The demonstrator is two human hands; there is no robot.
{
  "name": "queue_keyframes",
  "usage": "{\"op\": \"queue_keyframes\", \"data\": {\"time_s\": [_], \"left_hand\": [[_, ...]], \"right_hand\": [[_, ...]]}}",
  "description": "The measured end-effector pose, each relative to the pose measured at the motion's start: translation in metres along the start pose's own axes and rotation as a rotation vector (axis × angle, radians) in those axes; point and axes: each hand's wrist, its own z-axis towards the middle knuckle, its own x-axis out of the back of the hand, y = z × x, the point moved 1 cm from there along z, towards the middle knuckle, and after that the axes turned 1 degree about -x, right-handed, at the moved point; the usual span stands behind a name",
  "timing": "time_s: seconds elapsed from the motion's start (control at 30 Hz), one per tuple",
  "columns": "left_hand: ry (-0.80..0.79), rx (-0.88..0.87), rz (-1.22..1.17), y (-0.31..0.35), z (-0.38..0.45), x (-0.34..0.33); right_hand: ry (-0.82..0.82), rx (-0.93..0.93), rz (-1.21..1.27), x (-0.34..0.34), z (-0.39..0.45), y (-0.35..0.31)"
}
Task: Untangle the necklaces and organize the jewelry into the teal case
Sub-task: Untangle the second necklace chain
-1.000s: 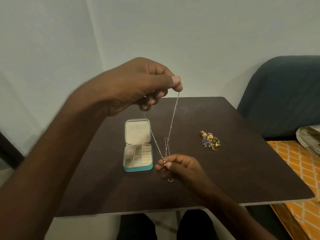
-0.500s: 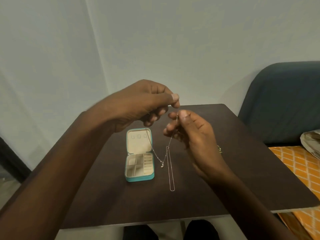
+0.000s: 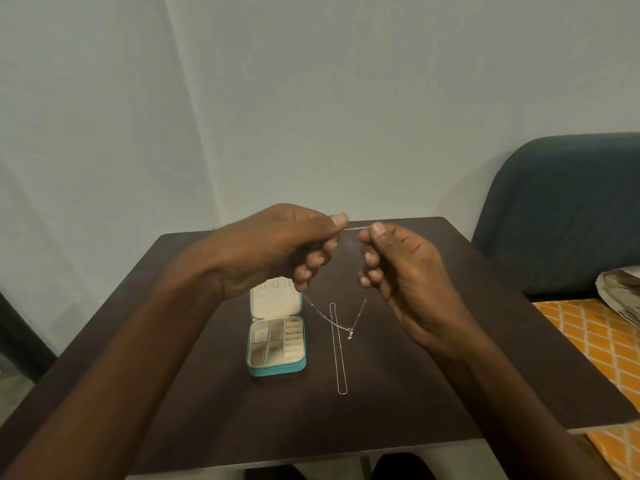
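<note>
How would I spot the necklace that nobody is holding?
On the dark table, look just right of the open teal case. The loose chain lies flat in a long narrow loop. Unlike the held necklace, it is plain, with no beads or pendant.

The light is dim and soft, with no clear source. The pale grey-green wall (image 3: 311,98) is evenly lit, darkening toward the left edge. The dark brown wooden table (image 3: 398,427) gives only a faint sheen. Wide-angle bending curves the wall corner line and table edges. Forearms near the lower corners look soft and blurred.
</note>
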Motion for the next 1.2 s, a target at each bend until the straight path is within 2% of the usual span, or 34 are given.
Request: {"op": "queue_keyframes", "data": {"time_s": [0.27, 0.6, 0.7, 0.83, 0.9, 1.0, 1.2], "left_hand": [[0.005, -0.004, -0.336, 0.007, 0.003, -0.001], [0.151, -0.066, -0.621, 0.006, 0.005, 0.01], [0.178, -0.066, -0.675, 0.004, 0.007, 0.011], [0.184, -0.074, -0.691, 0.002, 0.009, 0.006], [0.16, -0.081, -0.677, 0.001, 0.011, 0.002], [0.135, -0.08, -0.623, -0.003, 0.013, -0.003], [0.168, -0.087, -0.505, -0.009, 0.016, -0.014]], "right_hand": [[0.048, -0.008, -0.092, 0.008, -0.016, 0.025], [0.036, 0.007, -0.166, 0.022, -0.05, 0.06], [0.044, 0.104, -0.343, 0.023, -0.057, 0.062], [0.031, 0.425, -0.993, 0.021, -0.054, 0.054], [-0.005, 0.576, -1.182, 0.016, -0.049, 0.045], [-0.028, 0.713, -1.252, 0.008, -0.041, 0.025], [0.012, 0.833, -1.324, 0.0, -0.028, -0.006]]}}
